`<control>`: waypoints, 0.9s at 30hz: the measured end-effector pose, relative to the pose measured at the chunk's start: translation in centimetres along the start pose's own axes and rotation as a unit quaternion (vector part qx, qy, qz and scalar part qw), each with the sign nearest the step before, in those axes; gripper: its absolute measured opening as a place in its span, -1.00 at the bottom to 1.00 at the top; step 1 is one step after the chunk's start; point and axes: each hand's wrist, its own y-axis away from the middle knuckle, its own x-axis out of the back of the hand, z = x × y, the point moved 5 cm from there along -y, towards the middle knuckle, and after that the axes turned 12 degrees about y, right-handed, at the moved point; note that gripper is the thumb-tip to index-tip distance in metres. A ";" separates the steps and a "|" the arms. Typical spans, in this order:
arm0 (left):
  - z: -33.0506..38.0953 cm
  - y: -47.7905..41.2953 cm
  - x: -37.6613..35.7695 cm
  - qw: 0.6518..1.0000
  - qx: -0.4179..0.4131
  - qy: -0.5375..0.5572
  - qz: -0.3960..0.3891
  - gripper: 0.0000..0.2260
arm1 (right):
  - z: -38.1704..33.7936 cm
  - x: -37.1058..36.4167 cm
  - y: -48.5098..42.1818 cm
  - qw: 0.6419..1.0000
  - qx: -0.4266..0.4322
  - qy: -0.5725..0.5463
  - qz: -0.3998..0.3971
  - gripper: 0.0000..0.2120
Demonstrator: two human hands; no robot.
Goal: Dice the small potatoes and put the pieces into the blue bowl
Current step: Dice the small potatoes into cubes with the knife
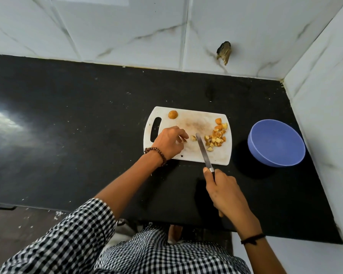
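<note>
My right hand (222, 192) grips the knife (203, 149). My left hand (170, 141) curls beside a loose piece (193, 138); whether it pinches anything I cannot tell. The whole potato (173, 114), at 11 o'clock on the board (188, 119), looks firm and round and will likely roll, so I'd pinch its sides. The diced pieces (216, 137) lie at 3 o'clock, with the blue bowl (275, 143) beyond on the surface (87, 115).

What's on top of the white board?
One whole potato, a pile of cut pieces, one piece by the knife blade, and the left hand. The hand covers part of the board, so anything beneath it cannot be seen.
</note>
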 end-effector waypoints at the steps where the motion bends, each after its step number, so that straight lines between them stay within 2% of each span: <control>1: -0.1 0.1 0.1 1.000 0.002 0.011 0.002 -0.76 | -0.1 -0.1 -0.1 1.000 0.003 0.001 -0.001 -0.60; 6: 0.0 0.4 0.4 1.000 0.015 0.014 0.019 -0.71 | -0.4 -0.2 -0.7 0.999 0.022 0.026 0.003 -0.61; 11: 0.1 0.1 0.3 0.997 0.055 0.019 0.048 -0.77 | -0.1 0.1 -1.4 0.996 0.049 0.070 0.016 -0.60; 15: -0.3 0.2 0.2 0.992 0.087 0.072 0.057 -0.80 | 0.1 -0.4 -2.4 0.991 0.051 0.123 0.026 -0.57; 22: -0.8 0.5 0.8 0.977 0.116 0.175 0.033 -0.81 | -0.9 0.3 -5.2 0.987 0.046 0.138 0.066 -0.54; 27: -0.9 0.4 1.1 0.986 0.103 0.129 0.023 -0.83 | -1.4 0.2 -5.8 0.990 0.060 0.109 0.068 -0.53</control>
